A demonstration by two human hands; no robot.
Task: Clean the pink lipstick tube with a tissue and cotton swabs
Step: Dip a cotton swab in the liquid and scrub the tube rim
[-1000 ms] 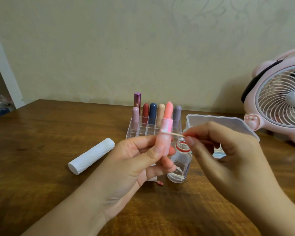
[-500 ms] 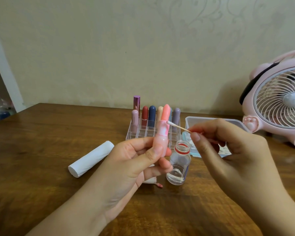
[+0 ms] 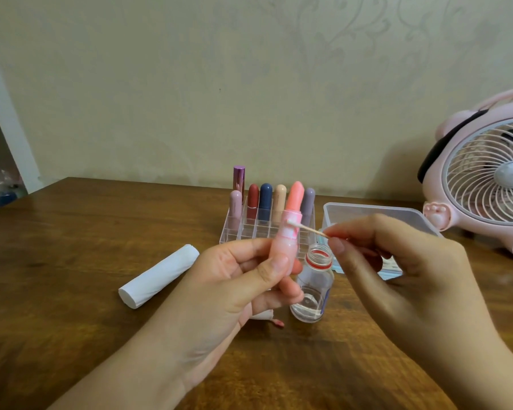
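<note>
My left hand [image 3: 231,288] holds the open pink lipstick tube [image 3: 288,232] upright over the table, thumb pressed on its lower body. The coral stick pokes out at the top. Between thumb and forefinger of my right hand [image 3: 397,270] is a cotton swab [image 3: 305,227], its white tip touching the tube's collar just under the stick. A white tissue roll [image 3: 160,275] lies on the wooden table to the left. A crumpled bit of tissue with a pink stain [image 3: 267,318] peeks out beneath my left hand.
An open small clear bottle [image 3: 313,291] with some liquid stands right under my hands. Behind it are a clear organizer [image 3: 240,229] with several lipsticks and a clear plastic box [image 3: 367,213]. A pink fan [image 3: 486,196] sits at the right.
The swab tip has slid from the tube's right side onto the front of its collar. The camera view has shifted slightly; both hands stay in nearly the same place.
</note>
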